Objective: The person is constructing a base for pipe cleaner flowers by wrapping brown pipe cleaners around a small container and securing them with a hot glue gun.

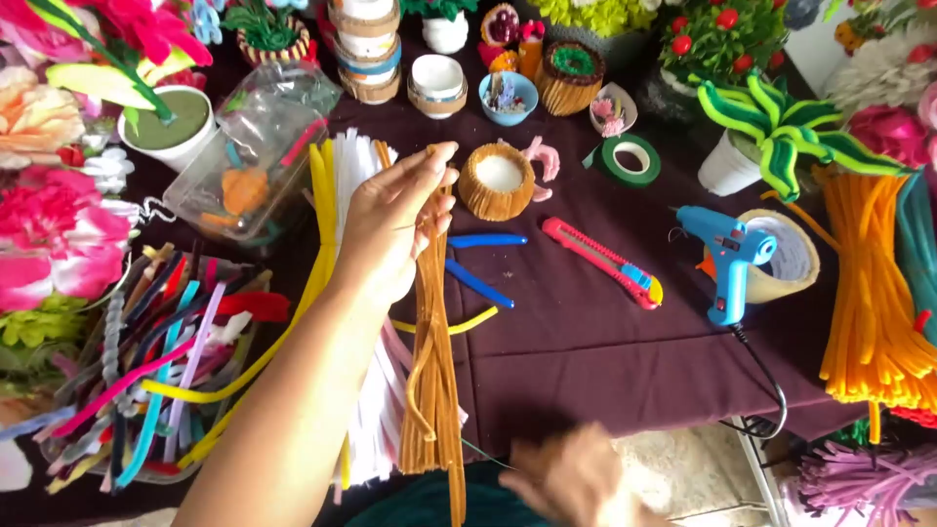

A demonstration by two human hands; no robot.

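My left hand is raised over the table and pinches the top of a bundle of brown pipe cleaners, which hangs straight down toward me. My right hand is low at the near edge, blurred, close to the bundle's lower ends; a thin thread or wire seems to run to it, and I cannot tell what it grips. Behind the bundle lie white pipe cleaners and yellow ones.
A dark purple cloth covers the table. On it lie a red utility knife, a blue glue gun, green tape, a brown-wrapped pot, orange pipe cleaners and mixed coloured ones. Artificial flowers ring the edges.
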